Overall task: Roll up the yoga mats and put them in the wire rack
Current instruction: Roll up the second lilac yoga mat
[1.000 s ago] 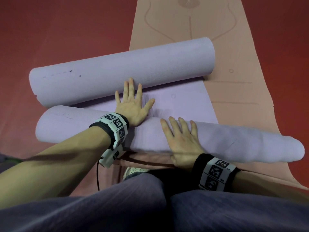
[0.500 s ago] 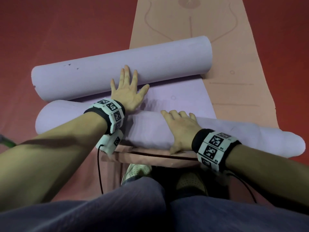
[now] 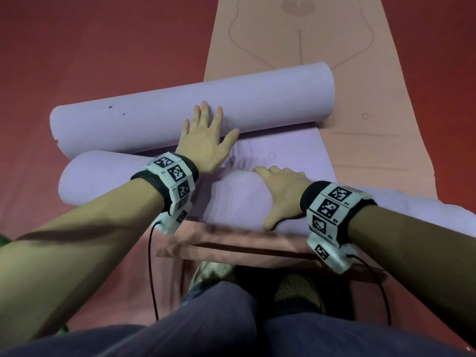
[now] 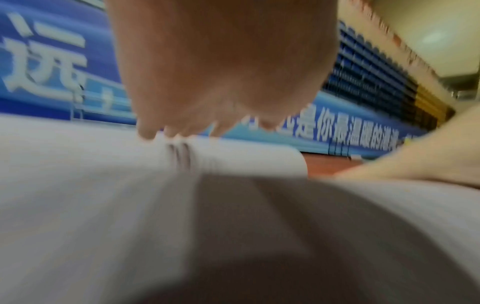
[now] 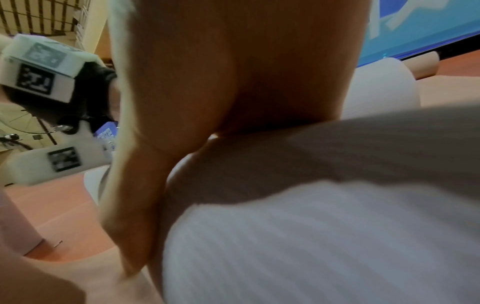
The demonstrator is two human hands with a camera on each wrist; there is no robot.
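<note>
1. A peach yoga mat (image 3: 347, 73) lies flat on the red floor (image 3: 103, 47), its near end folded under.
2. A lavender yoga mat (image 3: 278, 150) lies across it, rolled from both ends: far roll (image 3: 154, 119), near roll (image 3: 231, 202), whose right end is cut off by the frame.
3. The left hand (image 3: 206, 140) presses flat, fingers spread, against the far roll.
4. The right hand (image 3: 283, 191) cups the near roll, fingertips hidden over its top.
5. Both wrist views are blurred.
</note>
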